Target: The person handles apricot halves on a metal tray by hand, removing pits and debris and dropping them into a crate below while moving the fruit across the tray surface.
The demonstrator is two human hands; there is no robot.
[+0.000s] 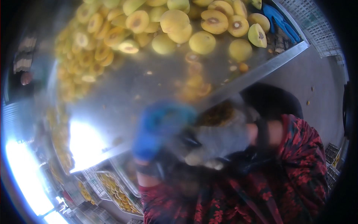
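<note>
My left hand [162,125], in a blue glove, is over the near edge of a metal table [123,86]. Close against it, my right hand [222,143] wears a grey glove and reaches in from the right. Motion smears the fingers of both, and a dark shape between them is too blurred to name. Beyond the hands, yellow peach-like fruit [175,26] is heaped on the table, much of it cut in half with the pit showing. A few blurred yellow pieces [195,84] lie just past my hands, near the metal rim.
A blue glove [279,20] lies in the table's far right corner. Pale plastic crates [317,22] stand beyond that corner. At the lower left, a crate of yellow fruit [117,192] sits below table level. Bright light glares off the table's left side.
</note>
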